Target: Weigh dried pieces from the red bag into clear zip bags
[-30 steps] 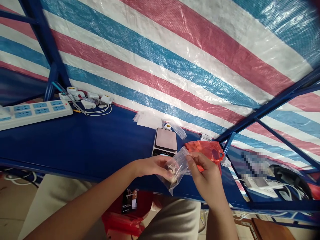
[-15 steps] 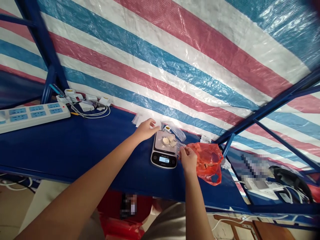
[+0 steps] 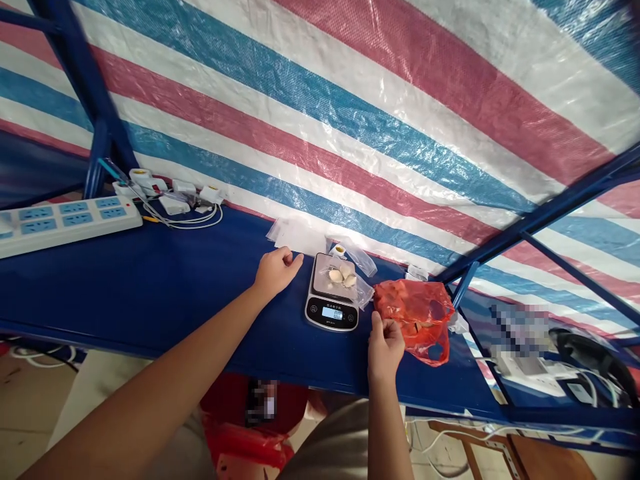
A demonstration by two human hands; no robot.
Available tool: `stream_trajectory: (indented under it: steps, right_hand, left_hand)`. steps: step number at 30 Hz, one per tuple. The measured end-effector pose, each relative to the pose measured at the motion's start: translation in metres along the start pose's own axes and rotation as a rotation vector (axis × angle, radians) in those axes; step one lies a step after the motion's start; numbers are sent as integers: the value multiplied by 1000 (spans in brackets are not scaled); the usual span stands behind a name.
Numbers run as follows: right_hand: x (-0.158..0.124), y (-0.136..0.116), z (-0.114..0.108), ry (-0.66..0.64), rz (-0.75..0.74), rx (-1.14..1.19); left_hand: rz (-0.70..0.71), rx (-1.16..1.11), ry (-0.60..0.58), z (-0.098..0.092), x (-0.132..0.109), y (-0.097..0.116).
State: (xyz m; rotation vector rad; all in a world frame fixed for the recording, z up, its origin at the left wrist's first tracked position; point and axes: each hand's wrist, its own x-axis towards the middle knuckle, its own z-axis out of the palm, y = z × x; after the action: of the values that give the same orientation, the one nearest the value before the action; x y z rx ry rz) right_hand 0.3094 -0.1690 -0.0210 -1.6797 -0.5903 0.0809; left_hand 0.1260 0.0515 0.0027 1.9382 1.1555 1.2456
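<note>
A digital kitchen scale stands on the blue tabletop, its lit display appearing to read 0.0. On its platform lies a clear plastic bag with several pale, cream-coloured pieces in it; the bag's end hangs past the right edge. To the left of the scale, my left hand is closed, fingers curled and thumb sticking out, apart from the scale. My right hand hovers between the scale and a crumpled red plastic bag, fingers curled in with nothing visible in them.
Behind the scale lie white sheets, a small white roll and a clear plastic sleeve. A power strip and white chargers with cables sit at the left. Blue frame bars and a striped tarp close off the back.
My right hand has let go of the clear bag's end and drawn back toward me. My left hand has moved left, away from the scale, and its fingers have curled in.
</note>
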Motion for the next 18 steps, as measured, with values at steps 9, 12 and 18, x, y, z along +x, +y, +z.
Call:
stream_trajectory:
  steps: [9,12,18]
  right_hand:
    - [-3,-3,1,71,40,-70]
    - [-4,-2,-1,122,42,-157]
    - [-5,-4,0,50,69,-54]
  left_hand:
    - [11,-201,76,7,-2,-1]
    - [27,-210,76,7,-2,-2]
    - [56,-246,65,4,-1,-1]
